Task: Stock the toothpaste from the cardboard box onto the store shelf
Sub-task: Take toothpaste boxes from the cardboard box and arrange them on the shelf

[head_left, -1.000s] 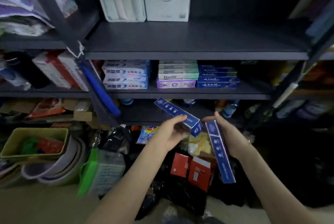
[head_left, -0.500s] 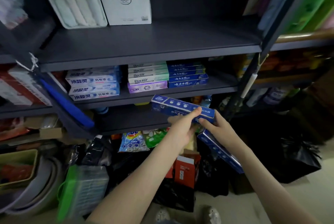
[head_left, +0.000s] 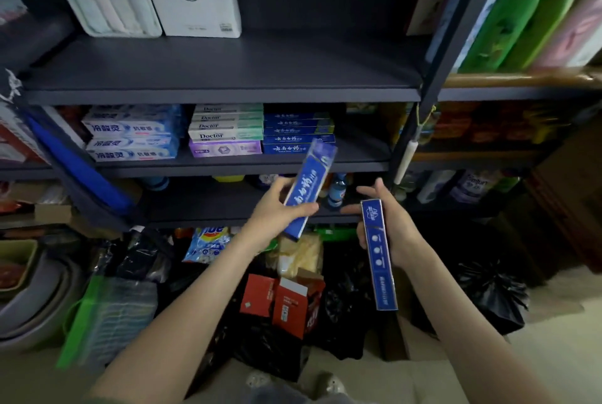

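Toothpaste box (head_left: 309, 187) in the left grip (head_left: 275, 213) is tipping up now, its far end pointing at the blue stack (head_left: 298, 131) on the middle shelf (head_left: 361, 159) and just overlapping the bottom carton from this angle, though it is not landing yet. That grip is wrapping the box low down, thumb lying across the printed face, fingers curling round the far edge. Half a second ago this box was lying almost level with both hands bunched on it. Now the hands are parting and it is swinging end-first toward the shelf. Right grip (head_left: 391, 231) is hanging off to the side, keeping the second box (head_left: 379, 257) upright against the palm, lower fingers curling round it while forefinger and thumb are sticking out loose. That is reading as a sort-out finishing: one carton is going in, one is waiting its turn. Bare shelf is showing just right of the stack, so room is looking fine. I am not making out the cardboard box among the floor clutter.
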